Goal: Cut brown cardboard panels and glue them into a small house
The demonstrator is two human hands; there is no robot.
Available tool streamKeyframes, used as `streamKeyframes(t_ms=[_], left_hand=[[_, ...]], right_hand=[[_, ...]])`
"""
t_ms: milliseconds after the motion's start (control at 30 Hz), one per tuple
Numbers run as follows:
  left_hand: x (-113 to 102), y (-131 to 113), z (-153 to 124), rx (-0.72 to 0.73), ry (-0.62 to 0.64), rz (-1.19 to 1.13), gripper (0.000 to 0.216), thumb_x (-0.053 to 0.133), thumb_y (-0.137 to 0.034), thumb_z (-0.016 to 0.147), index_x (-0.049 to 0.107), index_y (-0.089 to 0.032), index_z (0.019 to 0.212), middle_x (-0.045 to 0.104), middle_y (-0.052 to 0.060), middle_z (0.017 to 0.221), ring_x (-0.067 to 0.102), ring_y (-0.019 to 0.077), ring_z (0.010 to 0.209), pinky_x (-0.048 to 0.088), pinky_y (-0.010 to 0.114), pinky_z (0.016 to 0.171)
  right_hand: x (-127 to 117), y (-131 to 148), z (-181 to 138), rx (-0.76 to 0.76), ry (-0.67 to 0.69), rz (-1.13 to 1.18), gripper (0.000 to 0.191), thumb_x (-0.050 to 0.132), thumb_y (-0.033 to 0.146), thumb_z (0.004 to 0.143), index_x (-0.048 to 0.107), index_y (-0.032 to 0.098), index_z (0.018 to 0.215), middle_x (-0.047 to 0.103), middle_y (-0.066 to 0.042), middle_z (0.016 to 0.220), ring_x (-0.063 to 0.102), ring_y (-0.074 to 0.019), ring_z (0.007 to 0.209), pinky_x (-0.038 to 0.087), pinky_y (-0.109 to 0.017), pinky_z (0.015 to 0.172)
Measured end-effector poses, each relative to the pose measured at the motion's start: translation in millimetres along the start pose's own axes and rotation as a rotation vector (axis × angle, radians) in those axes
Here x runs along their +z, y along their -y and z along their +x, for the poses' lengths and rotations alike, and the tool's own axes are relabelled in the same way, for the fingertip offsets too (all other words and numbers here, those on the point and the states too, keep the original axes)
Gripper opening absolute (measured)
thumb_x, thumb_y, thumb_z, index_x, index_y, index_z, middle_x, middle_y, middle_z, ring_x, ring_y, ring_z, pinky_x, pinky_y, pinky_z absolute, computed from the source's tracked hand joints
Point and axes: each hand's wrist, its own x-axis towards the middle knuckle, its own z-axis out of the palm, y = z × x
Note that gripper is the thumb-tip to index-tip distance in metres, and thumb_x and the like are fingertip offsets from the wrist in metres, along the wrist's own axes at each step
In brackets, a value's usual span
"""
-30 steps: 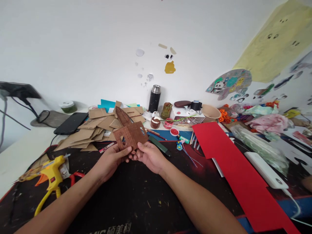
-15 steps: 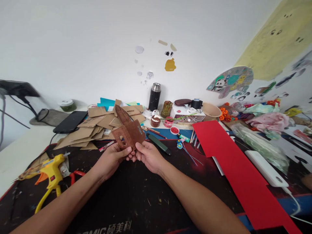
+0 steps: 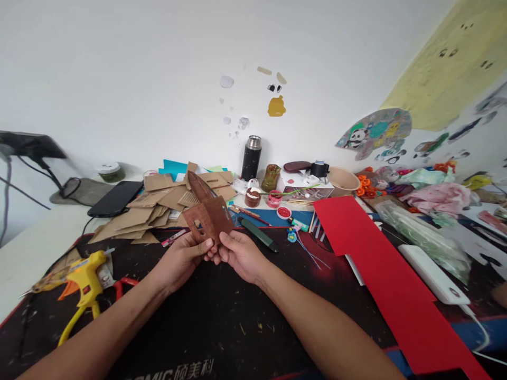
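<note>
Clock directions are taken from the brown piece [image 3: 214,219], with 12 o'clock toward the wall [image 3: 158,79].

The brown piece is held above the mat [image 3: 237,327], tilted, in front of the cardboard [image 3: 158,200]. Two panels are formed by it, met at an upright edge, and openings are cut in both.

The lower left part is grasped by the left hand [image 3: 184,261]: the thumb is laid on the front face, and the fingers are curled beneath. The lower right part is grasped by the right hand [image 3: 243,256], with the thumb pressed on the right panel and the fingers bent below. The fingertips of both hands are brought close together under the bottom edge; whether they are touching cannot be told.

Behind the top edge, at 11 o'clock, a pointed brown strip [image 3: 198,186] is seen; whether it is joined to the piece cannot be told.

The cardboard is heaped at 10 o'clock. The flask [image 3: 251,161] is stood at 1 o'clock, and the brown pot [image 3: 252,199] at 2 o'clock. The green tool [image 3: 259,235] is laid at 3 o'clock, near the right hand. The red card [image 3: 388,279] is placed at 4 o'clock. The glue gun [image 3: 87,279] is laid at 8 o'clock, beside red handles [image 3: 123,286].
</note>
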Motion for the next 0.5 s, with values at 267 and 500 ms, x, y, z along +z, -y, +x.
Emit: streamKeyframes(t_ms=[267,500], left_hand=[[-0.2,-6.4,-1.0,0.022,-0.040,0.054,0.037,0.100,-0.046,0.067,0.081,-0.016,0.079,0.075,0.006,0.074,0.064,0.0163,0.068,0.048,0.026,0.061],[-6.7,-7.1,-0.1,0.006,-0.074,0.013,0.038,0.100,-0.045,0.066,0.078,-0.017,0.076,0.071,0.003,0.070,0.060,0.0149,0.066,0.048,0.026,0.061]], right_hand=[[-5.5,3.4,1.5,-0.012,-0.067,0.011,0.058,0.094,0.063,0.076,0.055,0.022,0.064,0.058,0.004,0.057,0.062,-0.0166,0.062,0.046,-0.035,0.075],[-7.0,5.7,1.5,-0.007,-0.039,0.027,0.057,0.087,0.068,0.081,0.063,0.019,0.065,0.061,0.001,0.062,0.062,-0.0173,0.065,0.045,-0.035,0.075]])
